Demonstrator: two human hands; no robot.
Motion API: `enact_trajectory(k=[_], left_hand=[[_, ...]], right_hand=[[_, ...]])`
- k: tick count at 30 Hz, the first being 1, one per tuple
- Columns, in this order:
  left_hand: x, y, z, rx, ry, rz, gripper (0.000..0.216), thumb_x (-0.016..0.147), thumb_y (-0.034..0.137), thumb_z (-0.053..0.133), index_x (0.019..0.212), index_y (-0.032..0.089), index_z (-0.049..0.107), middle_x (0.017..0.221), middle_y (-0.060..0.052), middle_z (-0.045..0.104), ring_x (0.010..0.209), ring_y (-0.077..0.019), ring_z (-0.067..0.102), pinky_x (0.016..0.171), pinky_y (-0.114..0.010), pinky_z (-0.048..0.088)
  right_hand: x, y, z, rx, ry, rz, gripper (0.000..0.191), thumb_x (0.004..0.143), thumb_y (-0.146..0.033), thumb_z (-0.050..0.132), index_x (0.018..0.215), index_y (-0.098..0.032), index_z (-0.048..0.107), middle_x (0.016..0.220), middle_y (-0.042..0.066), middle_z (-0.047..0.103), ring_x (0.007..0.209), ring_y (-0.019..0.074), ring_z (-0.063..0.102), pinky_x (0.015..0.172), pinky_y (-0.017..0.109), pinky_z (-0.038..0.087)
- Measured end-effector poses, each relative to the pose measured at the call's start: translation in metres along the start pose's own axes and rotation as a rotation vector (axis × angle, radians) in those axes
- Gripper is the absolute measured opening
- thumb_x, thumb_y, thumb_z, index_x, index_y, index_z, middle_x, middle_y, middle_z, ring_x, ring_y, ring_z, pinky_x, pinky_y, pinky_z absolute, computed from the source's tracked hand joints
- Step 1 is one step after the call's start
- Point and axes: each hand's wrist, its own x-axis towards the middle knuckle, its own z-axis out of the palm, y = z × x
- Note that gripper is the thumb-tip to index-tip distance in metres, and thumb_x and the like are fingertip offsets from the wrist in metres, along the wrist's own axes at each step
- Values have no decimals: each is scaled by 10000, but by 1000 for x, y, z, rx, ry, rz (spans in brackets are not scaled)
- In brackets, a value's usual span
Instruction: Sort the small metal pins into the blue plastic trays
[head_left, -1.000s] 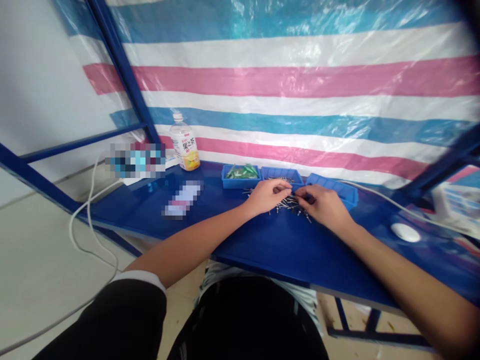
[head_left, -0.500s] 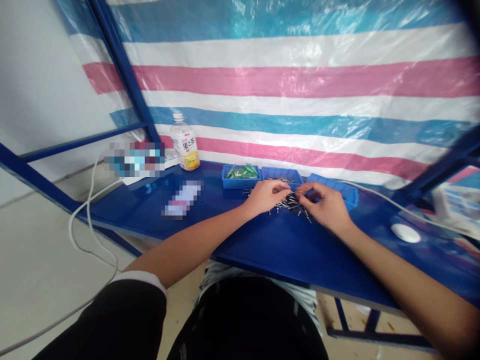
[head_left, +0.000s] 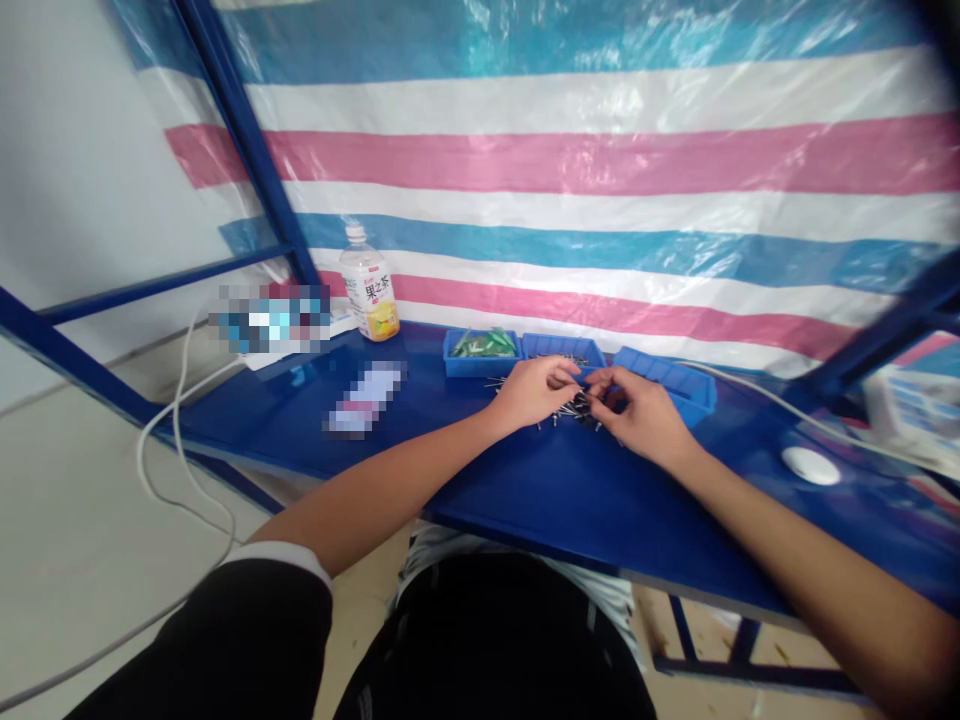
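Observation:
Over a loose pile of thin metal pins with dark ends (head_left: 571, 408), my two hands meet fingertip to fingertip. My left hand (head_left: 534, 390) is closed in a pinch, its thumb and forefinger pointing right. Facing it, my right hand (head_left: 636, 408) curls thumb and fingers together at the pile's right side. Whatever is between the fingertips is too small to make out. Just behind the hands is a blue bin (head_left: 564, 346) holding more pins. A blue bin of green pieces (head_left: 484, 343) stands left of it, and another blue bin (head_left: 686, 390) lies partly behind my right hand.
A drink bottle (head_left: 370, 290) stands at the back left, near a blurred-out flat item (head_left: 366, 398) on the blue table (head_left: 517, 500). A white oval object (head_left: 811, 466) lies at the right. A white cable (head_left: 795, 408) crosses behind it. Striped sheeting (head_left: 562, 160) hangs behind the table.
My right hand has shifted slightly left and closer to my left hand, covering more of the pile's right side. My left hand stays almost where it was.

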Motion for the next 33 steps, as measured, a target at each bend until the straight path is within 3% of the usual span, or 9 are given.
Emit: enact_trajectory(k=[5, 8, 14, 19, 23, 30, 33], left_hand=[[-1, 2, 1, -42, -17, 21, 419, 910, 208, 774, 1317, 173, 679, 1078, -109, 823, 952, -201, 791, 895, -349, 628], [-2, 5, -1, -10, -28, 13, 388, 953, 286, 746, 1321, 177, 685, 1052, -109, 822, 882, -201, 791, 830, -342, 635], [-6, 5, 2, -41, -153, -4, 355, 1039, 301, 618, 1366, 182, 689, 963, -88, 828, 732, -173, 786, 670, -279, 611], [-3, 3, 2, -37, -104, 32, 279, 1013, 203, 604, 1229, 174, 777, 1062, -92, 832, 906, -191, 807, 871, -347, 655], [0, 4, -1, 22, -49, 37, 224, 970, 204, 677, 1152, 193, 808, 1157, -87, 825, 1055, -217, 790, 1001, -393, 629], [3, -4, -1, -139, 37, 22, 103, 907, 156, 767, 1002, 152, 727, 1029, -100, 813, 997, -200, 789, 953, -378, 618], [3, -6, 0, -174, 61, -11, 215, 853, 189, 838, 921, 162, 636, 993, -89, 797, 948, -193, 784, 917, -380, 611]], right_hand=[[0, -3, -1, 18, -37, 12, 344, 859, -243, 666, 1201, -234, 625, 872, 24, 747, 634, 181, 664, 626, 320, 564], [1, -4, -4, 38, -22, 35, 430, 869, -232, 644, 1298, -234, 616, 861, 21, 725, 631, 183, 654, 610, 318, 557], [1, -3, -8, 4, 84, 62, 198, 917, -303, 654, 1089, -230, 720, 862, 47, 754, 691, 211, 702, 635, 340, 563], [0, -4, -6, 20, 56, 60, 157, 927, -373, 693, 971, -230, 741, 831, 48, 769, 657, 204, 695, 609, 338, 551], [1, -1, -2, 58, 0, 34, 227, 912, -429, 748, 1022, -230, 751, 871, 55, 765, 694, 205, 698, 613, 338, 563], [-1, 5, 0, 110, 3, 79, 332, 931, -528, 739, 1077, -231, 765, 913, 69, 777, 747, 221, 724, 651, 362, 603], [-1, 3, -2, 105, 41, 81, 324, 959, -515, 710, 1110, -231, 751, 965, 79, 781, 815, 239, 737, 684, 376, 614]])
